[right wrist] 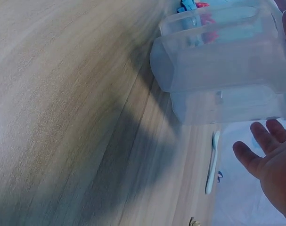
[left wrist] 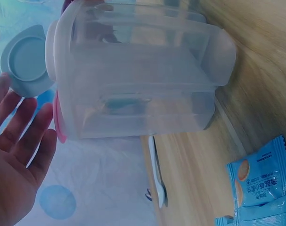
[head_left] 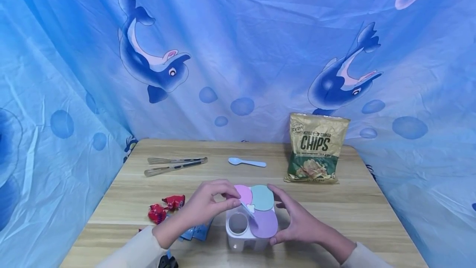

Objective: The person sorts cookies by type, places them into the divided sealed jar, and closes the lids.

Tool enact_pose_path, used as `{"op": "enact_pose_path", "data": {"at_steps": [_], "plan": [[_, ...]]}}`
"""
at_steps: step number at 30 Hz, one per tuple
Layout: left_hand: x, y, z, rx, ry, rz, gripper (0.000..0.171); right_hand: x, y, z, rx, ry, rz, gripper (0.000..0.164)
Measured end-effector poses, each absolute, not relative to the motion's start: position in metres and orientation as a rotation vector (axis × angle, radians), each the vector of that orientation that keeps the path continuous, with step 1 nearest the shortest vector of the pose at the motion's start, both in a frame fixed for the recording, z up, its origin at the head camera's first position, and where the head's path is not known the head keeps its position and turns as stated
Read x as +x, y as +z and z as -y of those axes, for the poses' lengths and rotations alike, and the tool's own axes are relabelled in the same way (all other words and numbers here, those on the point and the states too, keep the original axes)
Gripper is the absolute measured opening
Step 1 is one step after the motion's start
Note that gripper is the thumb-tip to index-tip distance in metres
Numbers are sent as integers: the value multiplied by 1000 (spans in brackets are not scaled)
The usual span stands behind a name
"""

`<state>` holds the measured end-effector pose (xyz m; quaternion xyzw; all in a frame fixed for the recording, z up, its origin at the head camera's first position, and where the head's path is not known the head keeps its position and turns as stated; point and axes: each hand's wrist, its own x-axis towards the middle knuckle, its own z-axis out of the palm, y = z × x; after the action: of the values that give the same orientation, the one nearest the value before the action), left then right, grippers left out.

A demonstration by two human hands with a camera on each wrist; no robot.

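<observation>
Blue lid (left wrist: 27, 59) is held tilted over clear container (head_left: 236, 244)

On the left of the worktop (head_left: 346, 206), red packets (head_left: 157, 213) are seen. The lid's edge is pinched by the left hand (head_left: 210, 202). Midway across, the container is flanked by the right hand (head_left: 299, 222), fingers spread. Farther right, a chip bag (head_left: 315, 149) is seen.

a blue cloth (head_left: 223, 32) printed with dolphins (head_left: 158, 77) and bubbles (head_left: 242, 106) hangs behind and beside a wood-grained table (head_left: 372, 222).
</observation>
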<state>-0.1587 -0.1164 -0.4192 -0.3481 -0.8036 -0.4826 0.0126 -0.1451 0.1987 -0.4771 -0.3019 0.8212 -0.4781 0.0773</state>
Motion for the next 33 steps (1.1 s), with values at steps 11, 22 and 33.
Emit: {"op": "enact_pose_path", "data": {"at_steps": [11,22,33], "plan": [[-164,-413,111,-988,-1505,2630,14,-143,-474,-203,-970,-1379,-2465,134],[-161,-409,114,-912,-1543,2708,18,-145,-440,-207,-1080,-1456,-2642,84],[-161,-407,113,-916,-1536,2714,15,-129,-419,-183,-1150,-1635,-2490,52]]}}
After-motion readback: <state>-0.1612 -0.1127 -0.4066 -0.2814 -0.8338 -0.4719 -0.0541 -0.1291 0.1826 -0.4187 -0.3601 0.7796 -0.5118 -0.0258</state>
